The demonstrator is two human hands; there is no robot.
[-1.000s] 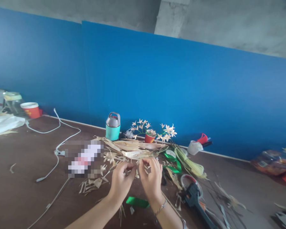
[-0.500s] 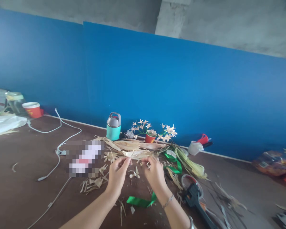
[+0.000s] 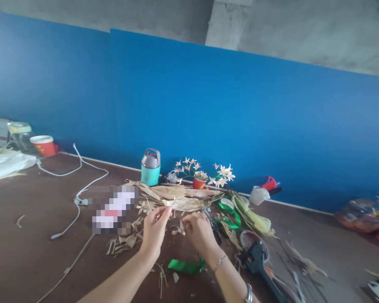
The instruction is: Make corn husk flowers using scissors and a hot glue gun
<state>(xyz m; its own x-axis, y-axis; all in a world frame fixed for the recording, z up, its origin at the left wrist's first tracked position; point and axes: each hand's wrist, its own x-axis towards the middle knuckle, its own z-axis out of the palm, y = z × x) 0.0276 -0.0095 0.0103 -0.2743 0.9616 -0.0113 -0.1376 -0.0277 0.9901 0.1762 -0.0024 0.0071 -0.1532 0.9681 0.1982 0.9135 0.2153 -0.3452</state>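
Observation:
Thumb and fingers of my left hand (image 3: 154,229) are pinched together on a small pale piece of dried husk (image 3: 173,203), its pointed tips sticking up past the fingertips. My right hand (image 3: 198,233) is closed with its fingers curled, a short way to the right; whatever its fingertips hold, if anything, is hidden. A small pale husk flower (image 3: 178,229) lies on the table between the hands. Beside my right hand, the dark handles of what look like scissors (image 3: 216,231) partly show. Behind the hands lie broad dried husks (image 3: 183,205).
A green ribbon roll (image 3: 227,204), a bundle of pale green stalks (image 3: 252,216) and a black glue gun (image 3: 259,261) lie on the right. Husk flowers (image 3: 222,174) and a red cup (image 3: 199,181) stand by the wall, near a teal flask (image 3: 150,172). White cable (image 3: 91,181) crosses the left.
My right hand has shifted slightly left and turned, its fingers curling lower; the dark handles beside it now show. My left hand has barely moved.

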